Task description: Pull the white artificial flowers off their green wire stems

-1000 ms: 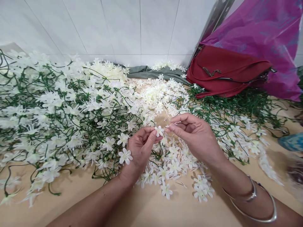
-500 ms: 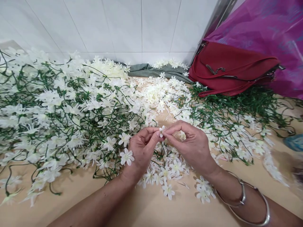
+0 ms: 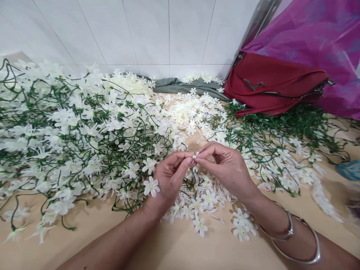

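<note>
Between my two hands is a small white artificial flower, pinched at the fingertips of both. My left hand is closed, thumb against forefinger, on the flower's left side. From the right, my right hand grips it with thumb and forefinger; the fingertips hide most of its petals. Under my hands lie loose white flower heads and thin white stamens. A big heap of white flowers on green stems rises just left of my left hand.
Behind my right hand are green stems mixed with loose blossoms. A red handbag stands at the back right, before a purple plastic bag. Grey-green cloth lies along the white tiled wall. Something blue sits at the right edge.
My right fingertips have closed further over the small flower, so less of its petals shows. Both hands stay in nearly the same place.
</note>
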